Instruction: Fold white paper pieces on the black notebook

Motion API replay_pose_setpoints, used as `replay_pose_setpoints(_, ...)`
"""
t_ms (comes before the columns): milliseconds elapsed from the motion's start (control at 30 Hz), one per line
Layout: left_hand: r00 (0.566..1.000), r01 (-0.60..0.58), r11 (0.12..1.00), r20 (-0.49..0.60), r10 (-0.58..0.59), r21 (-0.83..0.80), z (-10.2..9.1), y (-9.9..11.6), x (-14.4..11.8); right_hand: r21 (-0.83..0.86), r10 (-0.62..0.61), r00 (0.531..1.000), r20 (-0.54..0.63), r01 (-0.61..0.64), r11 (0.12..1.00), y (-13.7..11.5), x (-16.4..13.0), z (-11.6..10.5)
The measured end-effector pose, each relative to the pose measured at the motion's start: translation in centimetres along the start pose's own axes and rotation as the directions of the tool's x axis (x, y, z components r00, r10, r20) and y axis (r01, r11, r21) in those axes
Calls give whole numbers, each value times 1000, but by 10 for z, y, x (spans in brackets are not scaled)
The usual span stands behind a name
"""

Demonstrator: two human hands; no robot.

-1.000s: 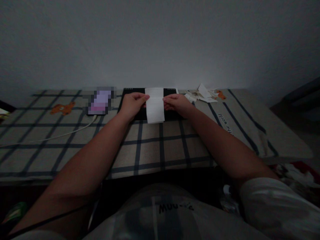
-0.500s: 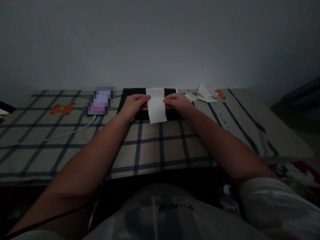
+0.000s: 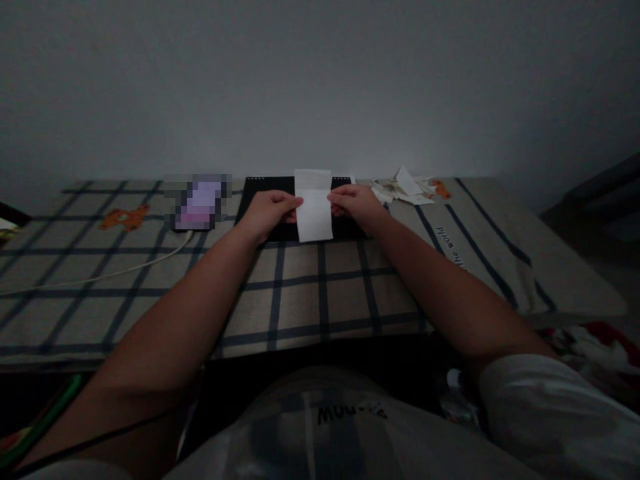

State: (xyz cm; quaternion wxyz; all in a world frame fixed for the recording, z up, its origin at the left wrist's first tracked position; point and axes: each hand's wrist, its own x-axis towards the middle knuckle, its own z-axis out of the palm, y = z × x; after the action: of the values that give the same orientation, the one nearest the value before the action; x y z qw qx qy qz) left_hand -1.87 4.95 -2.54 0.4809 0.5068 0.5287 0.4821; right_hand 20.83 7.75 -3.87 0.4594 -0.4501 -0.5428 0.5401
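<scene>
white paper strip (image 3: 314, 212): frame centre, over black notebook (image 3: 260, 200), raised slightly higher than half second ago. left hand (image 3: 267, 212) pinching its left edge, right hand (image 3: 354, 205) pinching right edge. scrap pile (image 3: 403, 188) upper right.

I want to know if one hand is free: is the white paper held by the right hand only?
No, the left hand and the right hand each pinch a side edge of the white paper.
</scene>
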Motion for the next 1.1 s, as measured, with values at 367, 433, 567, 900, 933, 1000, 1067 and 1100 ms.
replay_pose_setpoints(367,994,-101,993,-41,104,59,0,-6,5,-19,19,998,53,-18,1000,-5,-6,1)
replay_pose_setpoints(433,991,-120,990,-43,124,77,0,-6,5,-22,24,999,47,-23,999,-6,-7,2)
replay_pose_setpoints(567,993,-117,992,-29,118,51,0,-4,3,-12,7,999,48,-6,1000,-6,-7,1)
replay_pose_setpoints(900,999,-23,999,41,22,28,-2,-1,-1,37,-16,999,-39,17,999,-2,1,0)
replay_pose_setpoints(933,999,-29,999,36,29,20,-1,-1,-1,48,-12,999,-37,14,999,-2,0,0)
replay_pose_setpoints(1000,999,-46,999,20,45,12,0,-1,-1,65,0,1000,-25,1,998,-3,-1,1)
replay_pose_setpoints(1067,998,-59,998,5,59,19,0,-1,-1,74,13,1000,-12,-12,997,-6,-3,2)
replay_pose_setpoints(1100,998,-67,997,-3,67,24,1,-1,-1,75,19,1000,-6,-18,997,-7,-4,2)
